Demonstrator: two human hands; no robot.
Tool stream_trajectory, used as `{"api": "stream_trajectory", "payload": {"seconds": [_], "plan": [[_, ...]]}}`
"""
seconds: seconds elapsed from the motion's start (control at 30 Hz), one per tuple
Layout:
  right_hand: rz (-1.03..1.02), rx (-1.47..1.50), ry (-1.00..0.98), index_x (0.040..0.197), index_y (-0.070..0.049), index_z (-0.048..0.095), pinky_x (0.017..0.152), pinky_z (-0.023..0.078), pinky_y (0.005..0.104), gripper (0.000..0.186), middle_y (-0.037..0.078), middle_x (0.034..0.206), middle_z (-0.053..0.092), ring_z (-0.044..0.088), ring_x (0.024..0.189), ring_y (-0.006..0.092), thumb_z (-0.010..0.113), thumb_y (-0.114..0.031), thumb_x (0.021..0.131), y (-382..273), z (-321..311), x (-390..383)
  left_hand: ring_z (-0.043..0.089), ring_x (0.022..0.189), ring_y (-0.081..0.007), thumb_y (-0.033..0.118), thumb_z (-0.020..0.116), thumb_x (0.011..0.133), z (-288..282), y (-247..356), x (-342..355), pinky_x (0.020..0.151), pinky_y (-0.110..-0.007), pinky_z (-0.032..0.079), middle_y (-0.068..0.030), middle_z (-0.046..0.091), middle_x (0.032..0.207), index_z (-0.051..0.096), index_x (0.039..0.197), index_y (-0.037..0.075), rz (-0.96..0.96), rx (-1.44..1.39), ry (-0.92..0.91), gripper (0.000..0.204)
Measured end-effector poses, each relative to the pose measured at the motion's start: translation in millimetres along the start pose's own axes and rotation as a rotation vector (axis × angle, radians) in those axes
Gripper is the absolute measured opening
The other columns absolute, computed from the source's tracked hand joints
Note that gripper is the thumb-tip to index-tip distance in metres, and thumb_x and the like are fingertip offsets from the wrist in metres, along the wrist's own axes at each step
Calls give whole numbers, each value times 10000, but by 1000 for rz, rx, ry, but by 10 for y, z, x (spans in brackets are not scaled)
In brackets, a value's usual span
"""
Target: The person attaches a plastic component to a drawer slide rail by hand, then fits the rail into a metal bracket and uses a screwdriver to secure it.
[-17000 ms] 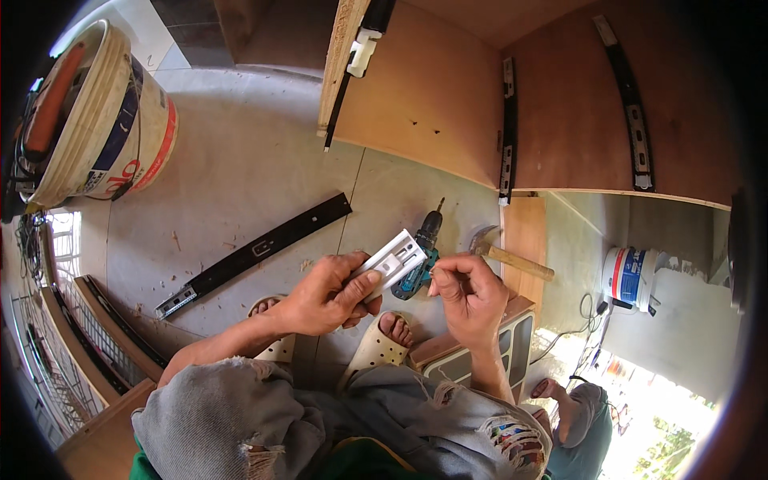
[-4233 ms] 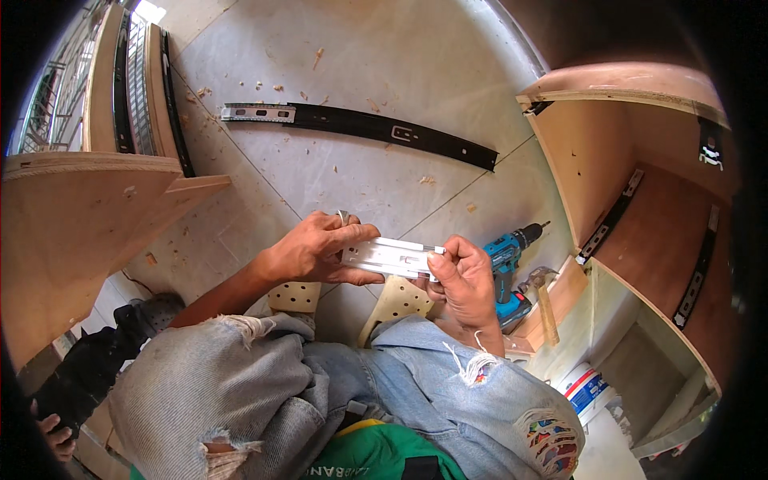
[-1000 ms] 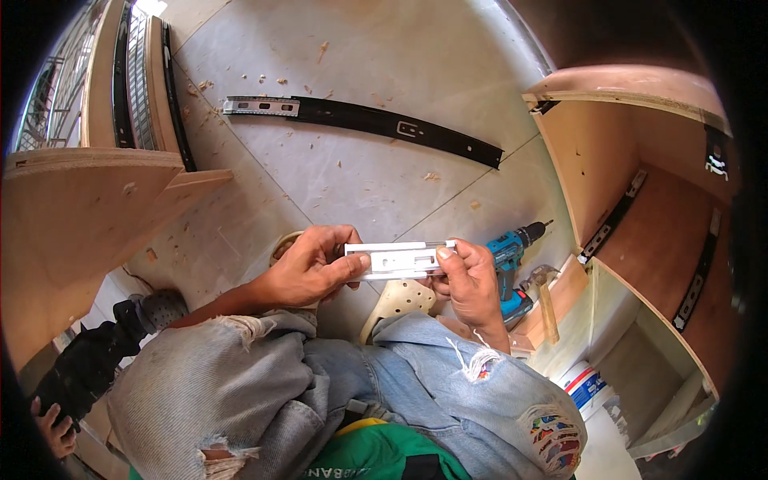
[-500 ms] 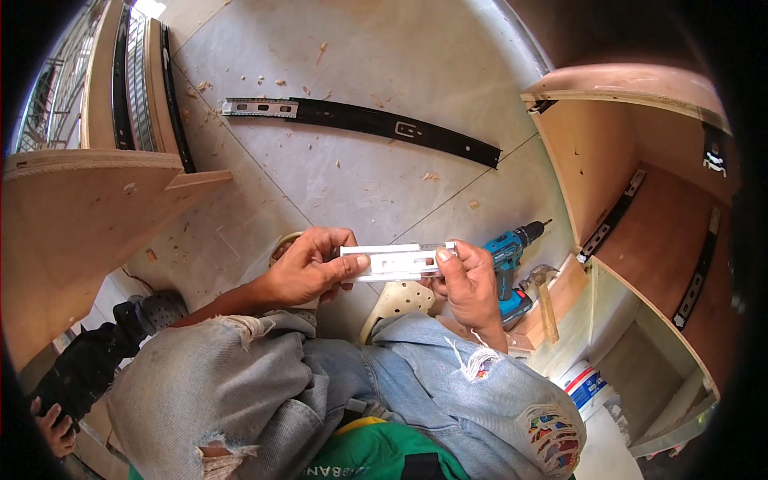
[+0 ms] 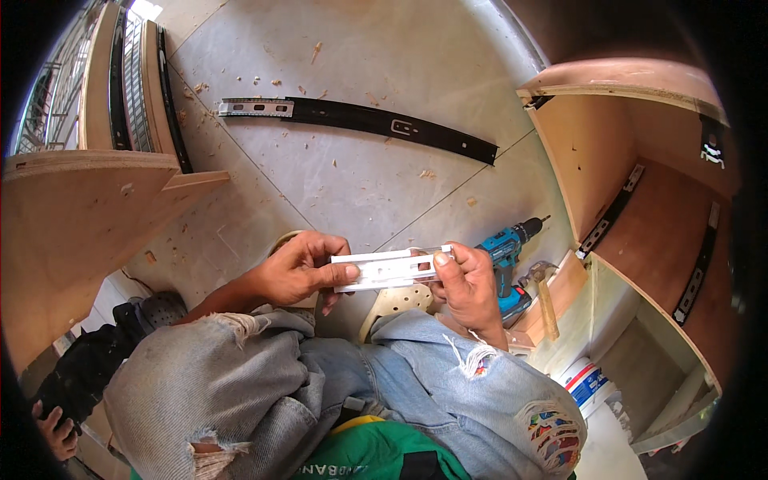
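Observation:
Between my two hands, above my knees, is a short silver-white drawer slide (image 5: 384, 270) with slots along its face. My left hand (image 5: 312, 268) pinches its left end, thumb on top. At the right end my right hand (image 5: 462, 284) grips it, thumb pressed on the face and fingers underneath. Beyond them a long black drawer slide (image 5: 352, 126) with a silver end piece lies on the tiled floor. Close to my right hand stands a blue cordless drill (image 5: 504, 260), and a hammer (image 5: 547, 304) with a wooden handle rests beside it.
At the right stands a wooden cabinet (image 5: 588, 152) with black slides (image 5: 614, 212) fixed inside. Wooden panels with slides (image 5: 166, 96) stand at the left. A white bucket (image 5: 586, 386) is at lower right. Another person's hand (image 5: 56, 432) shows at lower left. Wood shavings (image 5: 428, 173) dot the floor.
The silver-white slide has tilted, its left end lower and its right end slightly higher. My left hand has shifted a little left with it. Both hands keep their hold.

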State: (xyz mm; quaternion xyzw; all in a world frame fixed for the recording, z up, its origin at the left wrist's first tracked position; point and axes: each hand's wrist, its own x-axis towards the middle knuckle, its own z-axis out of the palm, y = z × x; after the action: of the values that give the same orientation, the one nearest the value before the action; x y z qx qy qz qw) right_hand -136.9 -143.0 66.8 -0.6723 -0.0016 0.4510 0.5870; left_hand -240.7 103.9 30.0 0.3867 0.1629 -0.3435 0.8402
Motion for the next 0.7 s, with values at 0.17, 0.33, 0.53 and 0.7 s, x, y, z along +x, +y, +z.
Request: {"api": "stream_trajectory", "payload": {"seconds": [0.17,0.33,0.53,0.7], "plan": [[19,82,40,891,7,628,444,265,206,312,-69,592,473,353,509,2,581,-288,980,-22,4,-34,598,558,-117,205,620,962,14,4,-43,485,-259,514,-64,607,713,602,877,-15,-2,-18,46,237],[5,124,37,917,17,633,433,253,205,305,-63,601,482,348,497,1,577,-276,982,-5,-10,-38,590,529,-112,210,605,969,48,28,-85,468,-250,508,-59,604,693,625,912,-30,10,16,115,248],[18,162,68,961,42,630,431,251,206,304,-32,639,519,349,491,5,563,-254,985,-35,-1,-61,565,523,-85,211,616,963,40,19,-103,469,-243,490,-53,605,691,632,929,-37,136,147,208,250],[20,207,60,979,53,634,433,250,206,304,-10,657,545,343,491,8,553,-239,986,-42,-18,-82,556,516,-83,196,623,955,73,34,-113,460,-241,479,-48,606,689,635,940,-36,134,91,215,233]]}}
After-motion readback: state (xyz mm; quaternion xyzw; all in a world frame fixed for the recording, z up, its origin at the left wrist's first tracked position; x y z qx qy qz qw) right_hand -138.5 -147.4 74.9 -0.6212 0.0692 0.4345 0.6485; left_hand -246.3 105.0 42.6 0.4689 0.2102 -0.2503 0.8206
